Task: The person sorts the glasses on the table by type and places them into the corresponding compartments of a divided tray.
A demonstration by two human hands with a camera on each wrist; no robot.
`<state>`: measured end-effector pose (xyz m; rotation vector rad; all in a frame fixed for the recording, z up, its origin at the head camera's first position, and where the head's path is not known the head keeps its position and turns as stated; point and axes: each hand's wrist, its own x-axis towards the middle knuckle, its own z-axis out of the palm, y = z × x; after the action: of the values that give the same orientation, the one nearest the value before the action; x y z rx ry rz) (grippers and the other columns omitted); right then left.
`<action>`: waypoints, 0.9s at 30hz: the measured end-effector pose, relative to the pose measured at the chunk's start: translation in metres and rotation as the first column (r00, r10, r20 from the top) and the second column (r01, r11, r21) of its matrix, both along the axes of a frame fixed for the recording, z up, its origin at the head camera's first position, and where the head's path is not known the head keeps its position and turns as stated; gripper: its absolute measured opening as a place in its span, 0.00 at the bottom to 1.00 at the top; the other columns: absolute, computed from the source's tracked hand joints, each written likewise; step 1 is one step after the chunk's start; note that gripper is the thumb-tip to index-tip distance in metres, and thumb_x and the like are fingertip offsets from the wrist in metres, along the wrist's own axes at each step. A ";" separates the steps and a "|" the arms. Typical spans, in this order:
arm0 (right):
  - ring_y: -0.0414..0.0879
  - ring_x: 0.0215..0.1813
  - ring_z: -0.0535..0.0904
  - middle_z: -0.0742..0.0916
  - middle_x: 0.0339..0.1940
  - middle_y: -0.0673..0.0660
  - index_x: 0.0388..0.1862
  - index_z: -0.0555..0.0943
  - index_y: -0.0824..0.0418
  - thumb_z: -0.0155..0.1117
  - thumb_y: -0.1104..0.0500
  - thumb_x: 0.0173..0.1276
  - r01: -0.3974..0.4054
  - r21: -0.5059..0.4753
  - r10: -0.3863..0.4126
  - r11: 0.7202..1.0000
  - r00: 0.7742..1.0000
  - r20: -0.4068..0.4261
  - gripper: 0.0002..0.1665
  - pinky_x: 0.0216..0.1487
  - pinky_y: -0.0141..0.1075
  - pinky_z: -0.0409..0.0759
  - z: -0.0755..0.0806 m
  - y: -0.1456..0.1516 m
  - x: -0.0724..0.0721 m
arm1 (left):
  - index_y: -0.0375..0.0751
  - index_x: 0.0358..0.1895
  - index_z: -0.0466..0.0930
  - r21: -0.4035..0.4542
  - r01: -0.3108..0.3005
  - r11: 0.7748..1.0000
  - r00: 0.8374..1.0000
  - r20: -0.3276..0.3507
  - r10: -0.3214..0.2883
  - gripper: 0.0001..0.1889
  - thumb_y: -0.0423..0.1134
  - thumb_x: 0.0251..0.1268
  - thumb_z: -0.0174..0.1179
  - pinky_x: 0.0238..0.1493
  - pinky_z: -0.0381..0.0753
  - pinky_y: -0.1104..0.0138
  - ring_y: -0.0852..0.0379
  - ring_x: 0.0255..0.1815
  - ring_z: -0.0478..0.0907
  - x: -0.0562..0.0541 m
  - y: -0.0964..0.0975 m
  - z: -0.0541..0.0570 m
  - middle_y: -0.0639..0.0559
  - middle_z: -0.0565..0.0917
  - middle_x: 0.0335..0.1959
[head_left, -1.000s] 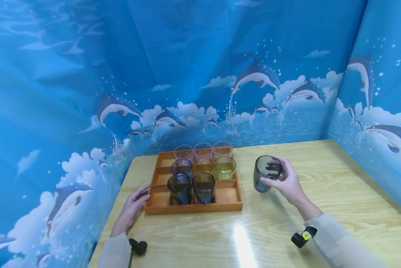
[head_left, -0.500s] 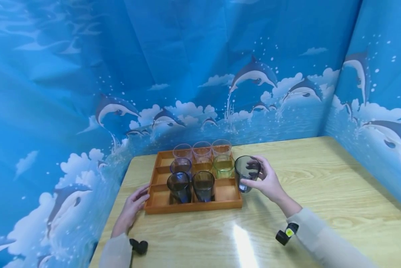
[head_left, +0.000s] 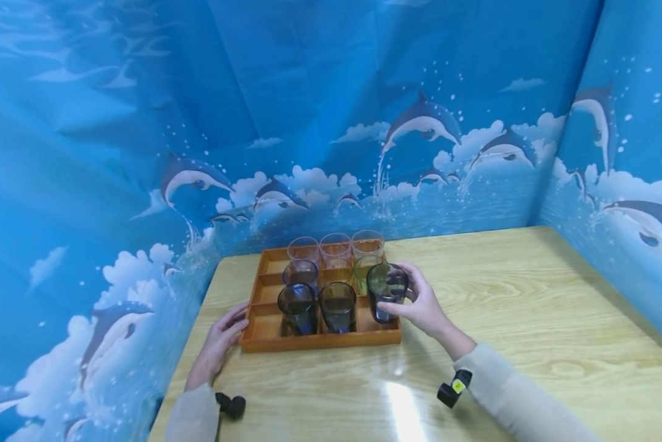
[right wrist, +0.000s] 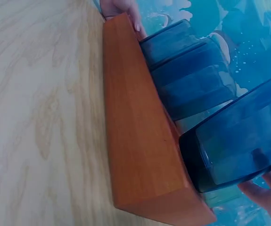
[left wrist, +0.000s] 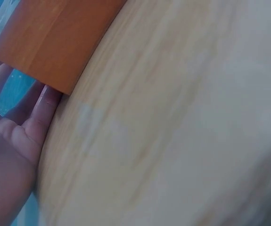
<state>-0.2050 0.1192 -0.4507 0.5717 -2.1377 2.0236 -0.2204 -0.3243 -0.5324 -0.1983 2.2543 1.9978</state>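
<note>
My right hand (head_left: 426,310) grips a dark grey drinking glass (head_left: 379,296) round its side, thumb in front and fingers behind. The glass is upright over the front right compartment of a wooden divided tray (head_left: 320,342); in the right wrist view the glass base (right wrist: 192,162) shows at the tray's wall. Two more dark glasses (head_left: 298,307) stand in the front row, to its left. My left hand (head_left: 220,337) rests its fingers along the tray's left side; in the left wrist view the fingers (left wrist: 45,106) touch the tray's wall (left wrist: 55,44).
Behind stand a blue glass (head_left: 299,274), an amber glass (head_left: 335,273) and a green glass (head_left: 362,276), partly covered by the held one. Three pinkish clear glasses (head_left: 335,247) form the back row. A blue dolphin-print sheet (head_left: 287,123) hangs behind the wooden table (head_left: 502,282).
My right hand has brought the dark glass leftward from the table's right side to over the tray's front right compartment. The left hand has stayed at the tray's side.
</note>
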 end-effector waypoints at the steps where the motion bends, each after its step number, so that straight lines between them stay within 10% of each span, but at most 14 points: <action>1: 0.64 0.56 0.71 0.73 0.55 0.69 0.65 0.61 0.66 0.73 0.72 0.47 -0.003 -0.007 0.003 1.000 1.000 0.002 0.46 0.57 0.53 0.69 -0.005 0.000 -0.002 | 0.48 0.68 0.63 -0.003 0.002 1.000 1.000 0.003 -0.002 0.30 0.46 0.64 0.58 0.52 0.73 0.63 0.55 0.59 0.65 0.000 0.000 0.000 0.45 0.65 0.65; 10: 0.60 0.56 0.72 0.73 0.57 0.68 0.66 0.60 0.65 0.74 0.68 0.49 -0.015 0.021 0.014 1.000 0.999 0.040 0.48 0.55 0.41 0.73 -0.020 0.000 -0.006 | 0.50 0.68 0.64 -0.009 0.000 1.000 1.000 0.012 0.000 0.30 0.48 0.62 0.59 0.54 0.71 0.60 0.52 0.62 0.62 -0.001 -0.002 -0.002 0.47 0.65 0.64; 27: 0.63 0.60 0.68 0.73 0.59 0.70 0.64 0.62 0.68 0.75 0.66 0.47 -0.056 0.124 0.047 0.991 0.996 0.078 0.47 0.59 0.55 0.65 -0.007 -0.004 0.006 | 0.49 0.68 0.64 -0.008 0.002 1.000 1.000 -0.003 -0.002 0.29 0.47 0.63 0.58 0.57 0.68 0.56 0.52 0.62 0.63 -0.001 -0.002 -0.002 0.47 0.65 0.65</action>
<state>-0.1988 0.1153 -0.4578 0.5828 -2.3306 1.9768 -0.2212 -0.3261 -0.5348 -0.1948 2.2635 1.9897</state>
